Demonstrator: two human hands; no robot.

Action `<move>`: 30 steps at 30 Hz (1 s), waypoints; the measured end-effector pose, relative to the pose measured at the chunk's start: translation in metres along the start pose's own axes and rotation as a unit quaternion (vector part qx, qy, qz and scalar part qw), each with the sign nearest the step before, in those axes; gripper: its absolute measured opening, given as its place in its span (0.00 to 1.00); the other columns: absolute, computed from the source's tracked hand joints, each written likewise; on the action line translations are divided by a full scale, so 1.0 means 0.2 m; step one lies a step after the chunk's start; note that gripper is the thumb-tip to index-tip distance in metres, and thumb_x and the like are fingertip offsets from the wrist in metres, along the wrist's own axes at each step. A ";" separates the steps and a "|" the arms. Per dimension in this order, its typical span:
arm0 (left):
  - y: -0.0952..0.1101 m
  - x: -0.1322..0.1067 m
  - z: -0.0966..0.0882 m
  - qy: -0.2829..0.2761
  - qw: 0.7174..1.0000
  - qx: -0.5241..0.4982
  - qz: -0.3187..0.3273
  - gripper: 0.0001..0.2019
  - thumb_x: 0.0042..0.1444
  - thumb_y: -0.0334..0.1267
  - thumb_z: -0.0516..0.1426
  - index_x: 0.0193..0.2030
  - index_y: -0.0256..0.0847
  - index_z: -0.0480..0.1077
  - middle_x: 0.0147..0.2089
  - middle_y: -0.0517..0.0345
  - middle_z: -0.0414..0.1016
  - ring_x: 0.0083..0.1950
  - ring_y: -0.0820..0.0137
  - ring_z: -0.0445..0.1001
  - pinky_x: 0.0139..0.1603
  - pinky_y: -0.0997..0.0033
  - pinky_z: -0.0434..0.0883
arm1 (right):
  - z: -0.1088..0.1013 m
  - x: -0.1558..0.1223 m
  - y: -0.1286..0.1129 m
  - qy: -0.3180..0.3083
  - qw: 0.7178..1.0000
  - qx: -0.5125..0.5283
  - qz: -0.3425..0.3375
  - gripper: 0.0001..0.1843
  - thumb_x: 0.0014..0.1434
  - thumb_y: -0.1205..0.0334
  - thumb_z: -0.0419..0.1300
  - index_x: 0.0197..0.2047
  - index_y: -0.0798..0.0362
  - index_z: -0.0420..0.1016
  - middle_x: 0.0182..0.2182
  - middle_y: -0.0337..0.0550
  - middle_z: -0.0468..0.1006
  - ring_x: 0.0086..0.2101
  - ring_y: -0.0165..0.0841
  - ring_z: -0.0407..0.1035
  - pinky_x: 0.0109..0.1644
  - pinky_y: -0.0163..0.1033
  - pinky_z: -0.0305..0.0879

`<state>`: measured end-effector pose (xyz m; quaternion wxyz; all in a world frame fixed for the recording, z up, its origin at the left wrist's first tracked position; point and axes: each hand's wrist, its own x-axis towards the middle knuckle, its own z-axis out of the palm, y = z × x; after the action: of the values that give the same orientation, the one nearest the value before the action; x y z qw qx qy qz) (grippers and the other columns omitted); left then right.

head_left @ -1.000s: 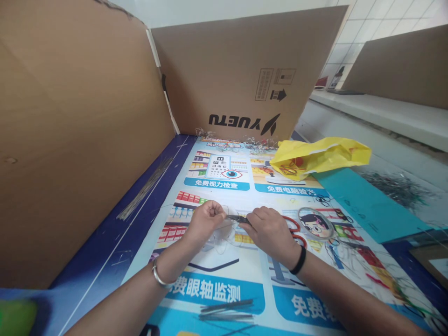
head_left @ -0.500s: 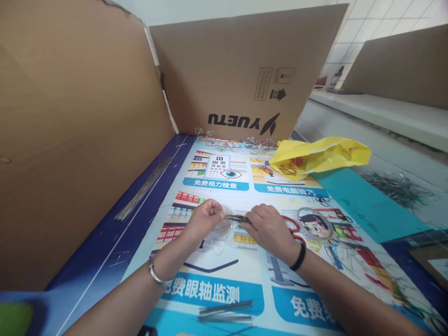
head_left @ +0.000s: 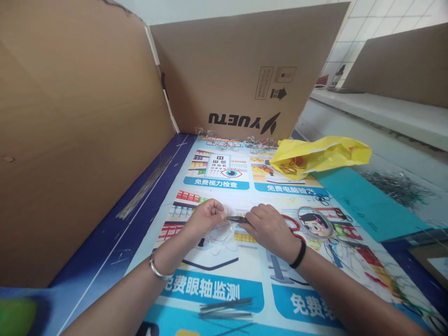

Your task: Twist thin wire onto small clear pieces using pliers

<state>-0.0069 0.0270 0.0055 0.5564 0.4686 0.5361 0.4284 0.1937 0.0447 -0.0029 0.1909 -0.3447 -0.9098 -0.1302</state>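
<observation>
My left hand (head_left: pixel 209 217) is closed in a pinch on a thin wire, whose fine loops (head_left: pixel 221 249) hang over the printed sheet below. Wrapped round a tool with dark narrow jaws, which looks like pliers (head_left: pixel 238 219), is my right hand (head_left: pixel 268 226). The jaw tips meet the wire right at my left fingertips. Red looped handles (head_left: pixel 292 224) show behind the right hand; whether they belong to the pliers or to another tool I cannot tell. A round clear-rimmed disc or roll (head_left: pixel 315 223) lies to the right of that hand.
Cardboard panels (head_left: pixel 238 70) stand at the back and left. A yellow bag (head_left: pixel 322 156) lies on a teal board (head_left: pixel 367 200) at the right. Bundles of thin wire strips (head_left: pixel 145 189) lie at the left, dark strips (head_left: pixel 227 308) in front, and tangled wire (head_left: pixel 399 189) at far right.
Both hands keep nearly the same place and grip. The pliers and the hanging wire loops have shifted only slightly.
</observation>
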 end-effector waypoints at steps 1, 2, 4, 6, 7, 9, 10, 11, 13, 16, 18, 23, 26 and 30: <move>0.00 0.00 0.00 -0.001 1.000 -0.002 -0.003 0.11 0.42 0.37 0.61 0.30 0.39 0.62 0.20 0.67 0.63 0.17 0.83 0.53 0.18 0.81 0.50 | 0.00 0.00 0.00 -0.001 1.000 0.001 0.001 0.13 0.58 0.54 0.55 0.27 0.54 0.69 0.25 0.41 0.69 0.30 0.32 0.58 0.35 0.38 0.47; 0.01 0.00 0.00 -0.003 1.000 -0.003 -0.006 0.11 0.42 0.37 0.61 0.30 0.39 0.62 0.20 0.67 0.63 0.17 0.83 0.53 0.18 0.82 0.50 | 0.00 0.00 0.00 -0.002 1.000 0.003 0.002 0.13 0.58 0.54 0.55 0.27 0.54 0.69 0.25 0.41 0.69 0.30 0.32 0.58 0.35 0.38 0.47; 0.01 -0.01 0.00 -0.009 1.000 -0.006 -0.009 0.12 0.42 0.37 0.61 0.29 0.39 0.62 0.20 0.68 0.62 0.17 0.83 0.54 0.17 0.82 0.50 | 0.00 0.00 -0.01 -0.005 1.000 0.009 0.008 0.13 0.58 0.54 0.55 0.27 0.54 0.69 0.25 0.41 0.69 0.29 0.32 0.59 0.34 0.38 0.47; 0.02 -0.01 0.00 -0.017 1.000 -0.009 -0.011 0.12 0.42 0.38 0.61 0.30 0.39 0.61 0.20 0.68 0.62 0.17 0.83 0.54 0.17 0.82 0.50 | 0.00 0.00 -0.01 -0.010 1.000 0.020 0.017 0.14 0.58 0.54 0.55 0.27 0.54 0.69 0.25 0.41 0.69 0.29 0.32 0.59 0.34 0.37 0.47; 0.02 -0.01 -0.01 -0.024 1.000 -0.011 -0.012 0.13 0.42 0.38 0.62 0.30 0.39 0.61 0.20 0.68 0.61 0.16 0.83 0.53 0.16 0.82 0.49 | 0.00 0.00 -0.01 -0.014 0.999 0.026 0.021 0.14 0.58 0.54 0.55 0.27 0.54 0.69 0.25 0.41 0.69 0.29 0.31 0.59 0.34 0.37 0.48; 0.01 0.00 -0.03 -0.044 0.999 -0.010 -0.013 0.13 0.42 0.40 0.62 0.31 0.39 0.62 0.20 0.69 0.60 0.15 0.84 0.51 0.15 0.82 0.48 | 0.00 0.00 0.00 -0.020 0.999 0.038 0.023 0.13 0.58 0.54 0.54 0.28 0.54 0.69 0.26 0.42 0.69 0.30 0.32 0.60 0.34 0.36 0.49; 0.01 0.00 -0.03 -0.055 0.998 -0.008 -0.011 0.13 0.43 0.40 0.61 0.32 0.39 0.62 0.20 0.69 0.60 0.15 0.84 0.51 0.15 0.81 0.47 | 0.00 0.01 0.00 -0.021 0.999 0.042 0.019 0.13 0.58 0.54 0.54 0.29 0.54 0.70 0.26 0.42 0.70 0.30 0.32 0.60 0.35 0.36 0.49; 0.00 0.01 -0.04 -0.063 0.998 -0.006 -0.008 0.13 0.43 0.41 0.61 0.32 0.39 0.62 0.20 0.69 0.59 0.15 0.84 0.50 0.15 0.81 0.47 | -0.01 0.01 0.01 -0.021 0.999 0.043 0.014 0.13 0.58 0.54 0.54 0.29 0.54 0.70 0.26 0.42 0.70 0.30 0.32 0.60 0.35 0.37 0.50; 0.00 0.01 -0.06 -0.071 0.997 -0.010 0.000 0.12 0.45 0.41 0.60 0.31 0.39 0.62 0.20 0.69 0.58 0.15 0.84 0.50 0.15 0.81 0.47 | -0.02 0.01 0.04 -0.021 0.999 0.045 0.002 0.14 0.59 0.54 0.53 0.29 0.55 0.70 0.27 0.43 0.70 0.31 0.32 0.60 0.36 0.37 0.50; -0.01 0.01 -0.06 -0.068 0.997 -0.029 0.003 0.11 0.45 0.40 0.60 0.31 0.40 0.62 0.20 0.69 0.57 0.15 0.84 0.49 0.15 0.80 0.47 | -0.03 -0.01 0.08 -0.016 0.996 0.078 -0.041 0.14 0.59 0.54 0.53 0.30 0.54 0.70 0.27 0.43 0.71 0.32 0.32 0.61 0.38 0.38 0.52; -0.01 0.01 -0.06 -0.066 0.997 -0.035 0.003 0.11 0.45 0.40 0.60 0.31 0.40 0.62 0.22 0.67 0.60 0.16 0.84 0.49 0.15 0.80 0.46 | -0.03 -0.02 0.10 0.020 0.992 0.119 -0.047 0.13 0.59 0.54 0.52 0.32 0.55 0.70 0.29 0.44 0.71 0.33 0.32 0.62 0.39 0.38 0.53; 0.00 0.00 -0.06 -0.074 0.997 -0.009 0.011 0.10 0.46 0.40 0.60 0.32 0.40 0.63 0.24 0.65 0.63 0.17 0.84 0.50 0.16 0.80 0.47 | -0.02 -0.02 0.11 0.070 0.990 0.110 0.053 0.12 0.61 0.57 0.51 0.33 0.56 0.70 0.30 0.46 0.71 0.35 0.33 0.62 0.39 0.38 0.53; 0.00 0.00 -0.07 -0.079 0.997 0.004 0.007 0.11 0.45 0.40 0.60 0.32 0.40 0.64 0.24 0.65 0.64 0.17 0.84 0.51 0.16 0.80 0.49 | -0.02 -0.01 0.08 0.023 0.997 0.070 0.023 0.14 0.60 0.55 0.52 0.31 0.55 0.71 0.29 0.45 0.71 0.34 0.34 0.61 0.39 0.39 0.52; 0.00 0.00 -0.06 -0.085 0.996 0.001 0.005 0.11 0.45 0.40 0.59 0.34 0.39 0.63 0.24 0.64 0.65 0.18 0.82 0.55 0.16 0.80 0.49 | -0.03 0.00 0.05 0.021 0.999 0.043 -0.015 0.14 0.60 0.53 0.52 0.31 0.55 0.71 0.28 0.44 0.70 0.32 0.33 0.59 0.38 0.39 0.50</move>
<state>-0.0195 0.0285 0.0059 0.5974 0.5061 0.4854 0.3892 0.2020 0.0497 0.0032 0.2223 -0.3197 -0.9155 -0.1014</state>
